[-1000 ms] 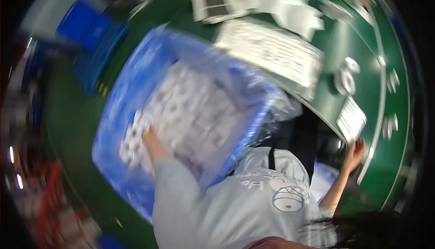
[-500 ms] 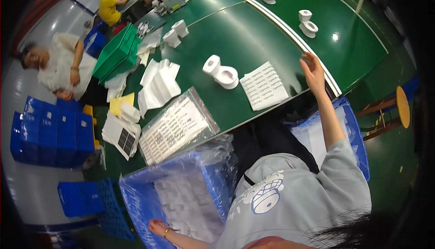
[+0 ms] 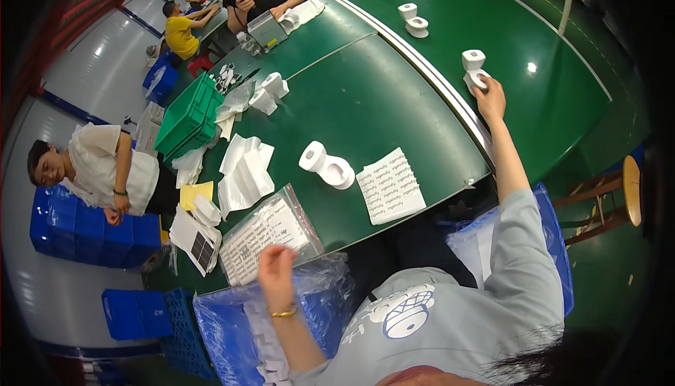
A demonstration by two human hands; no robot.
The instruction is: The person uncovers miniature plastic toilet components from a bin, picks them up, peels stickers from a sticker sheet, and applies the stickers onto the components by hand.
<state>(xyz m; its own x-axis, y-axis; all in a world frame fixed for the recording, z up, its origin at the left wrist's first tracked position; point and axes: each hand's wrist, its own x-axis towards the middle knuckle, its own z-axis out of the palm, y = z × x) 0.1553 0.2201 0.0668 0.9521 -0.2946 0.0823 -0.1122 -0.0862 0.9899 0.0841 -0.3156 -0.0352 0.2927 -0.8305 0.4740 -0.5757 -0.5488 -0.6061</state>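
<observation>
On the green belt, my right hand (image 3: 490,99) has its fingers closed round the bowl end of a small white toilet model (image 3: 473,62). My left hand (image 3: 276,270), smeared by motion, is raised at the near table edge over a plastic-lined blue bin (image 3: 232,330); nothing shows in it. Another white toilet model (image 3: 328,166) stands on the green table between my arms. To its right lies a stack of printed white sheets (image 3: 391,186). Nearest my left hand is a clear bag of printed sheets (image 3: 267,235).
White crumpled wrapping (image 3: 245,174), a green crate (image 3: 190,115) and more white model parts (image 3: 270,92) occupy the table's left. A further toilet model (image 3: 413,20) sits on the belt. Co-workers stand or sit at left and far end. A wooden stool (image 3: 631,190) is at right.
My right hand has reached forward onto the belt and taken hold of a toilet model. My left hand has risen from inside the blue bin to the table edge.
</observation>
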